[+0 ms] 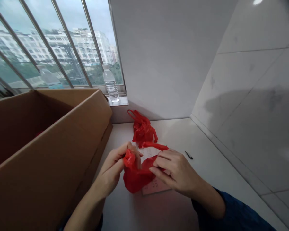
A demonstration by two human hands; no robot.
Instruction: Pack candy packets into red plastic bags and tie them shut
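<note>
Between my two hands a red plastic bag (137,181) is stretched over the white table. My left hand (113,170) is closed around a bunched part of it at the left. At the right, my right hand (174,170) pinches the bag's edge, and a twisted red strip sticks out above its fingers. Below the bag lies a sheet of printed paper (156,189), partly covered by the bag and my hands. Just beyond, a second red plastic bag (143,128) sits crumpled near the wall, its handles loose.
A large open cardboard box (86,128) takes up the left side, with some red material inside. On the windowsill stands a clear plastic bottle (111,85); another bottle (49,77) is behind the box. A small black object (189,155) lies right of my hands. Walls bound the table.
</note>
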